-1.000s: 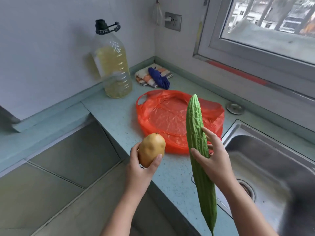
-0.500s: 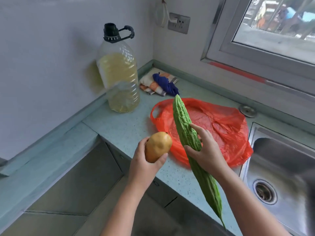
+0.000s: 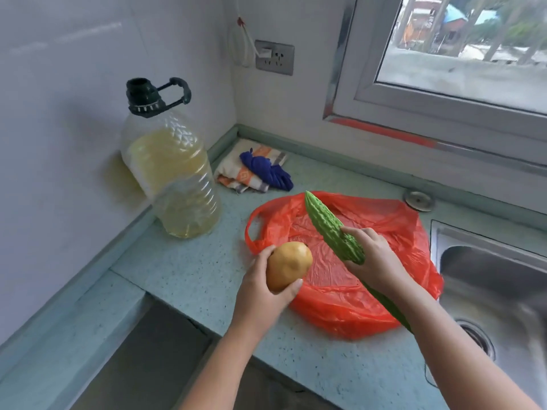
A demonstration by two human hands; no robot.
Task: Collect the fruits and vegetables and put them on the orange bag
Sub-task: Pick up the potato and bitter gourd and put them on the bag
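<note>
An orange plastic bag (image 3: 393, 229) lies spread flat on the pale green counter, just left of the sink. My left hand (image 3: 260, 294) is shut on a yellow-brown potato (image 3: 288, 266), held over the bag's near left edge. My right hand (image 3: 376, 261) grips a long bumpy green bitter gourd (image 3: 328, 226) at its middle. The gourd slants over the bag, its tip toward the far left handle; its lower end is partly hidden behind my right forearm.
A big oil bottle (image 3: 174, 173) with a black cap stands in the corner left of the bag. Folded cloths (image 3: 254, 170) lie against the back wall. A steel sink (image 3: 488, 279) lies to the right, with a round metal cap (image 3: 418, 200) behind it. The counter (image 3: 189, 270) steps down on the left.
Both hands have moved forward over the bag. The gourd has tilted from nearly upright to a low slant across the bag, and the potato has come over the bag's near edge.
</note>
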